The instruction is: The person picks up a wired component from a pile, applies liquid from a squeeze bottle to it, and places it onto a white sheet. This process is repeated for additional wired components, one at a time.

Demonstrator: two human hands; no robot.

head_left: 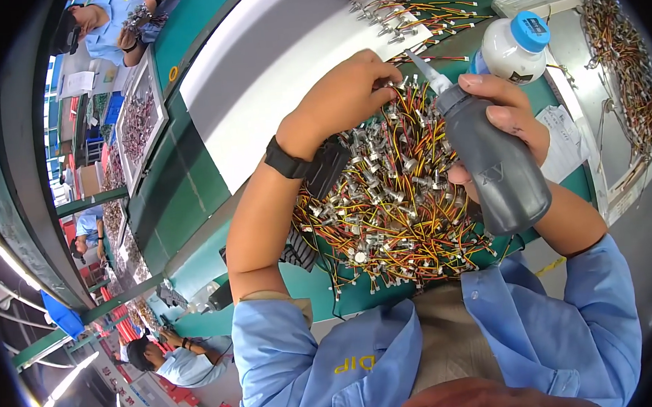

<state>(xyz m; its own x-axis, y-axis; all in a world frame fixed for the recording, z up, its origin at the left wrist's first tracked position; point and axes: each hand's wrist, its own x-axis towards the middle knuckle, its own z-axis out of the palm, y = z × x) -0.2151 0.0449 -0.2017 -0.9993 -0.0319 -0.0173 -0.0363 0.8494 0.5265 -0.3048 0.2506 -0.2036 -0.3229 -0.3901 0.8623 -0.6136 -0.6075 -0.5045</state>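
My right hand [513, 118] is wrapped round a dark grey squeeze bottle [502, 180]. Its pale pointed nozzle [426, 72] tilts up and leftward, close to my left fingers. My left hand [352, 92], with a black band on the wrist, has thumb and fingers pinched together at the far edge of a heap. Whatever is between those fingertips is too small to make out. The heap [401, 198] consists of small metal parts with red, black and yellow wires and white connectors, lying in front of me between my forearms.
Beyond my left hand lies a white board [257, 80], with a row of wired parts [404, 16] along its right side. A white bottle with a blue cap [512, 47] stands at right, near a paper slip [563, 141] and a framed tray of wired parts [623, 69]. Co-workers sit at left.
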